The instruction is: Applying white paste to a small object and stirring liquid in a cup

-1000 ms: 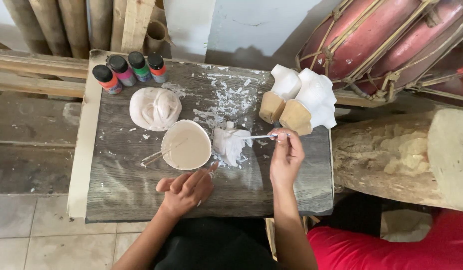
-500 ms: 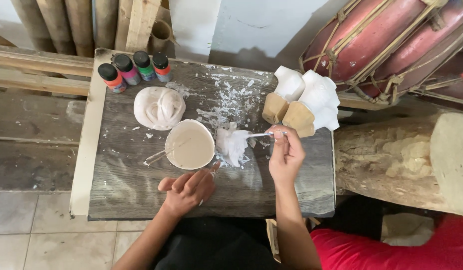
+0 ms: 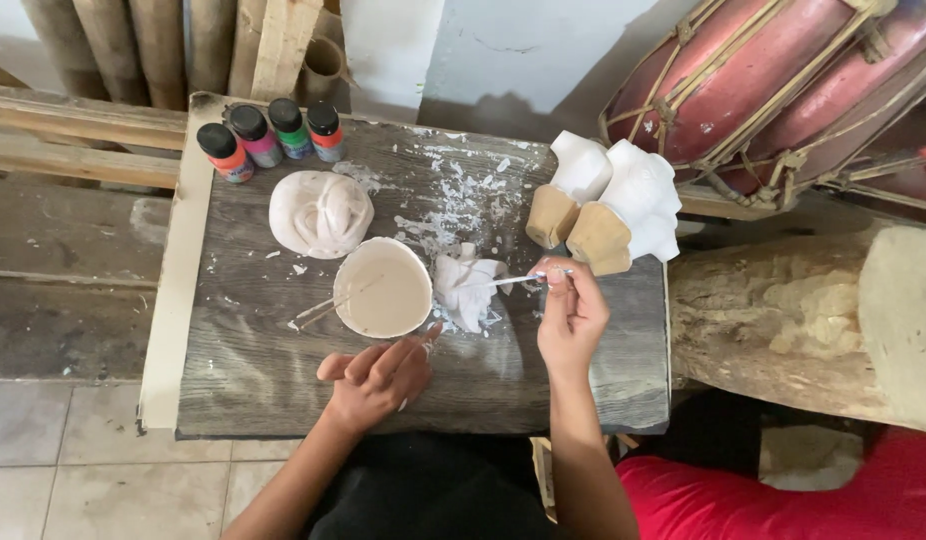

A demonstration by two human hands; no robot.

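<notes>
Presently the right hand (image 3: 571,318) pinches a thin brush (image 3: 503,282) between thumb and fingers (image 3: 553,272), its tip resting against a small white plaster figure (image 3: 466,288) that lies on the dark wooden counter (image 3: 263,390), just right of the white bowl (image 3: 383,290). The left hand (image 3: 378,378) is released, holding nothing, fingers loosely curled on the counter just near of the bowl. A thin stick rests in the bowl, its handle pointing left over the rim. A larger domed white cast (image 3: 320,213) lies at far left of the bowl, with four small paint bottles (image 3: 269,135) beyond it at the far left corner. Two white casts with tan bases (image 3: 608,205) lie at far right. White crumbs and flakes scatter the counter's middle. Judgement: the brushwork would go best with short, light strokes, since the figure sits unsupported and may shift; bracing it with the free hand appears advisable. The bowl stands close enough for reloading without reaching across the figure.
</notes>
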